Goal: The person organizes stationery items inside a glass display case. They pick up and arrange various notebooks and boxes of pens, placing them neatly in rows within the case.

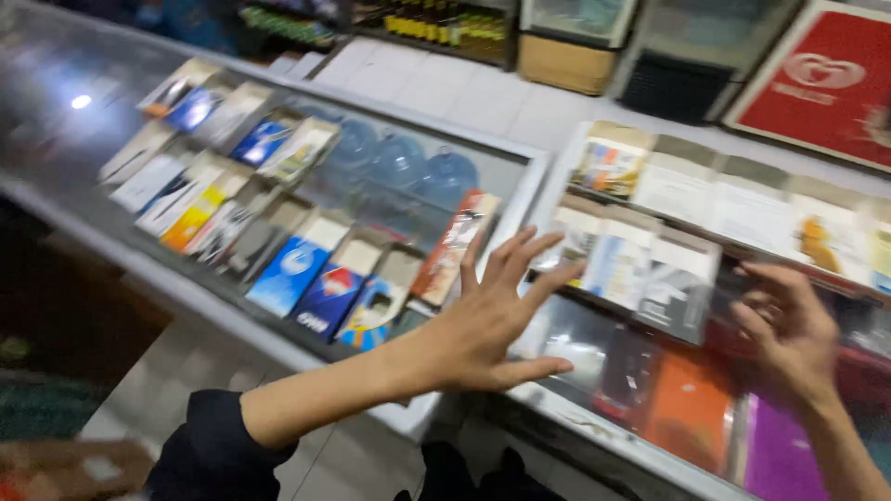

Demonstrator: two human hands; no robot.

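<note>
**Both hands spread over the glass display surface**

From the head camera I see my left hand open, fingers fanned wide, hovering at the seam between the two glass cases. My right hand is open too, fingers loosely curled over the right case, holding nothing. I judge this a reaching step; any next move calls for getting past the glass first. Rows of small boxes lie beneath the pane, orange and purple packets nearer me. A red sign stands beyond. The picture is blurred.
</note>
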